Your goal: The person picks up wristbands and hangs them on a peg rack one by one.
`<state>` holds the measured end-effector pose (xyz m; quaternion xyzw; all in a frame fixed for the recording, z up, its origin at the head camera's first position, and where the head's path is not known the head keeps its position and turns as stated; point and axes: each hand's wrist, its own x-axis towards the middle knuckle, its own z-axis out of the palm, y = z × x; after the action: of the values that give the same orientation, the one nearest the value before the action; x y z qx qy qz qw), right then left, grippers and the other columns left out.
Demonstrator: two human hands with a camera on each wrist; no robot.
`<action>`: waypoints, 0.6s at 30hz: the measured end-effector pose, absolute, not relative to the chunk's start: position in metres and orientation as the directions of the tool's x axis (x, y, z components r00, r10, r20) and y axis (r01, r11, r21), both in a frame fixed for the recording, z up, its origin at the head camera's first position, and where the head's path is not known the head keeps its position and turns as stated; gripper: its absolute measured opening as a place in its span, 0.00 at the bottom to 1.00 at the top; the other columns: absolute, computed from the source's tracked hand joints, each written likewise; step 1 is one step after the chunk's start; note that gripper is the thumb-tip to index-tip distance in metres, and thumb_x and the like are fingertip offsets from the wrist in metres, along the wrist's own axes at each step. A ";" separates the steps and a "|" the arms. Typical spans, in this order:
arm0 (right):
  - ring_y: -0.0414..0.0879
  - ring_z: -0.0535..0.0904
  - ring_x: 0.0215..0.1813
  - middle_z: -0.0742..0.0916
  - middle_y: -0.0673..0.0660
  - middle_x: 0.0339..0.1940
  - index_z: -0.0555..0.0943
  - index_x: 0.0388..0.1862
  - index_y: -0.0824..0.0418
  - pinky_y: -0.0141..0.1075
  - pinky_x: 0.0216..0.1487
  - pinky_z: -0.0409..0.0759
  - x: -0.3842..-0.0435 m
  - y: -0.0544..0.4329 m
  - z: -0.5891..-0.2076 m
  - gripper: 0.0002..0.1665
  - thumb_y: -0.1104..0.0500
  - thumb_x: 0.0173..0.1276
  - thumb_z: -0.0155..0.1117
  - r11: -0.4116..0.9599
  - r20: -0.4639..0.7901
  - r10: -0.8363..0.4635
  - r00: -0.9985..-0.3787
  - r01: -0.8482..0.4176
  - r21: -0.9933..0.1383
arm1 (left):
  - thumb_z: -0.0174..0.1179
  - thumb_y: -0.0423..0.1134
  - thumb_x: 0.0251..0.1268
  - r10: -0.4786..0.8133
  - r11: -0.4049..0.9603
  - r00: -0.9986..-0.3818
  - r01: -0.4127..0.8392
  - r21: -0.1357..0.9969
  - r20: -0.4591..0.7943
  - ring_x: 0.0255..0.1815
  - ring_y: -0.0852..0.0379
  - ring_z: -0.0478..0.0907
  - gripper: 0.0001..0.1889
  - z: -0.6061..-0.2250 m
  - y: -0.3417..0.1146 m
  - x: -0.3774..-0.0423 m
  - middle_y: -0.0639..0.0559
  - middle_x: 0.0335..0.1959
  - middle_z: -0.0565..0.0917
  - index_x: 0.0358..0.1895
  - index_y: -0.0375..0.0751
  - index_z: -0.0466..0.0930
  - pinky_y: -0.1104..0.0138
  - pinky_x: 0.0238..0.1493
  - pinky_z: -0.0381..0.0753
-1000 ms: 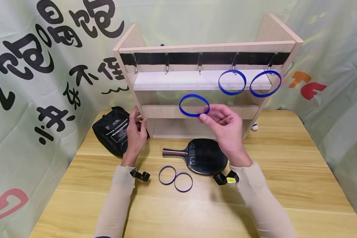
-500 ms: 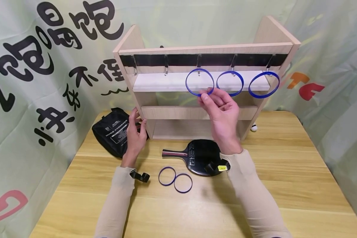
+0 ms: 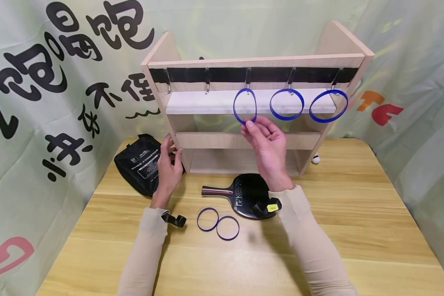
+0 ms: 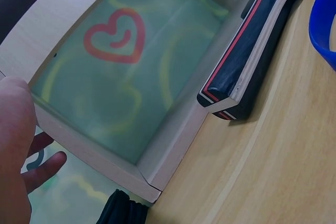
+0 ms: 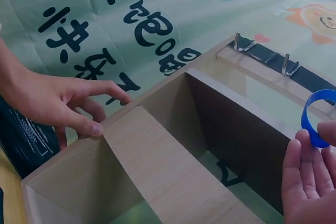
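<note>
My right hand (image 3: 269,150) pinches the bottom of a blue wristband (image 3: 234,107) between thumb and fingers. The top of this band is at the middle hook (image 3: 248,87), and it looks squeezed into a narrow oval. Whether the hook passes through it I cannot tell. Two more blue bands, one (image 3: 303,102) beside the other (image 3: 347,102), hang from the hooks to the right. My left hand (image 5: 58,100) rests at the left side panel of the wooden shelf (image 3: 207,140), thumb on its front edge, other fingers loosely spread outside.
Two blue bands (image 3: 238,228) lie on the wooden table (image 3: 318,246). Behind them is a black table tennis paddle (image 3: 249,189). A black pouch (image 3: 138,164) stands left of the shelf, and a white ball (image 3: 316,159) lies at its right. Two left hooks (image 3: 207,87) are bare.
My right hand has raised the wristband from below up to the middle hook, then shifted slightly left and down. The band has narrowed to an oval. My left hand stays in place.
</note>
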<state>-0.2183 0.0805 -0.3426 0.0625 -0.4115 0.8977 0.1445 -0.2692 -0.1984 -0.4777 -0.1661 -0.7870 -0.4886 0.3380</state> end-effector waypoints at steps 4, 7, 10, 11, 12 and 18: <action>0.44 0.94 0.43 0.95 0.52 0.43 0.84 0.51 0.61 0.36 0.53 0.92 -0.215 0.081 -0.345 0.11 0.74 0.77 0.65 -0.589 0.223 0.146 -0.964 -0.266 -0.763 | 0.58 0.28 0.83 -0.083 0.475 -0.717 0.582 0.660 0.692 0.57 0.32 0.86 0.29 -0.480 -0.200 -0.268 0.31 0.71 0.82 0.82 0.40 0.63 0.40 0.49 0.86; 0.43 0.93 0.46 0.94 0.49 0.47 0.80 0.60 0.61 0.36 0.56 0.91 -0.209 0.081 -0.352 0.17 0.73 0.78 0.65 -0.508 0.214 0.056 -0.975 -0.212 -0.835 | 0.57 0.27 0.83 -0.097 0.489 -0.718 0.568 0.662 0.689 0.57 0.31 0.85 0.29 -0.480 -0.199 -0.266 0.29 0.70 0.82 0.81 0.38 0.63 0.39 0.48 0.85; 0.42 0.93 0.47 0.94 0.47 0.47 0.75 0.69 0.63 0.37 0.57 0.90 -0.197 0.082 -0.366 0.25 0.73 0.76 0.65 -0.366 0.186 -0.091 -0.978 -0.140 -0.920 | 0.56 0.26 0.83 -0.104 0.493 -0.714 0.568 0.660 0.692 0.56 0.28 0.85 0.28 -0.472 -0.193 -0.258 0.26 0.69 0.81 0.81 0.35 0.63 0.38 0.48 0.85; 0.42 0.93 0.46 0.93 0.47 0.46 0.74 0.70 0.65 0.37 0.57 0.90 -0.192 0.083 -0.371 0.27 0.74 0.75 0.66 -0.310 0.179 -0.140 -0.974 -0.128 -0.942 | 0.55 0.25 0.83 -0.103 0.497 -0.712 0.568 0.656 0.695 0.56 0.28 0.85 0.28 -0.469 -0.191 -0.256 0.26 0.69 0.81 0.80 0.34 0.62 0.38 0.48 0.85; 0.41 0.92 0.45 0.93 0.46 0.45 0.73 0.71 0.67 0.36 0.57 0.90 -0.187 0.084 -0.376 0.28 0.74 0.75 0.67 -0.257 0.172 -0.185 -0.968 -0.121 -0.959 | 0.55 0.25 0.83 -0.102 0.499 -0.710 0.569 0.654 0.696 0.56 0.28 0.85 0.27 -0.466 -0.188 -0.254 0.26 0.69 0.81 0.80 0.33 0.63 0.38 0.48 0.85; 0.41 0.92 0.45 0.93 0.51 0.43 0.77 0.65 0.68 0.33 0.53 0.89 -0.167 0.085 -0.402 0.26 0.71 0.71 0.73 -0.079 0.176 -0.319 -0.931 -0.159 -0.984 | 0.55 0.24 0.83 -0.089 0.500 -0.689 0.593 0.631 0.719 0.54 0.27 0.85 0.27 -0.454 -0.183 -0.253 0.24 0.68 0.81 0.79 0.31 0.63 0.39 0.48 0.84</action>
<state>-0.1675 0.0855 -0.4024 0.1768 -0.6765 0.7127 -0.0561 -0.2526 -0.1833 -0.4544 -0.1599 -0.7876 -0.4736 0.3602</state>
